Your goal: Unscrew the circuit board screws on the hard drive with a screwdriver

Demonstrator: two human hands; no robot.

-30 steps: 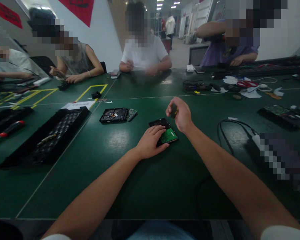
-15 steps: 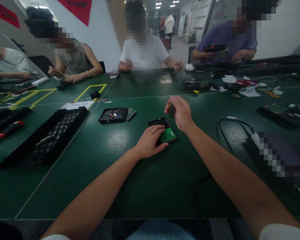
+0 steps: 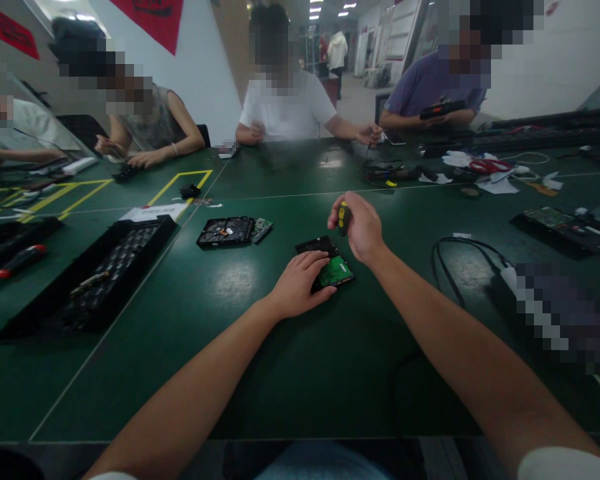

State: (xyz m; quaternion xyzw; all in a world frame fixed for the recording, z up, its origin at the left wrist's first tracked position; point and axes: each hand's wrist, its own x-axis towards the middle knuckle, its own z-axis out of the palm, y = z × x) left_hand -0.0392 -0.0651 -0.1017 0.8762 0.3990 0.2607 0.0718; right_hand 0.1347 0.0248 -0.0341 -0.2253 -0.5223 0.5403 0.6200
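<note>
A hard drive (image 3: pixel 338 270) lies on the green table with its green circuit board facing up. My left hand (image 3: pixel 303 280) is laid across its left part, fingers over the top and thumb along the near side, holding it against the table. Above the drive's far right corner, my right hand (image 3: pixel 361 227) is closed round a screwdriver (image 3: pixel 343 219) with a yellow and black handle. The handle is upright; the shaft and tip cannot be made out. To the left lies another hard drive (image 3: pixel 225 231), with a loose circuit board (image 3: pixel 263 231) beside it.
On the left stand a long black tray (image 3: pixel 145 243) and a red and black screwdriver (image 3: pixel 20 261). At the right are a black cable (image 3: pixel 443 267), a board on a black casing (image 3: pixel 563 230) and scattered papers (image 3: pixel 500 183). Several people sit across the table.
The screwdriver handle has turned in my right hand, so its yellow part now shows. My left hand and the hard drive stay put. Across the table, a co-worker's hand has shifted right.
</note>
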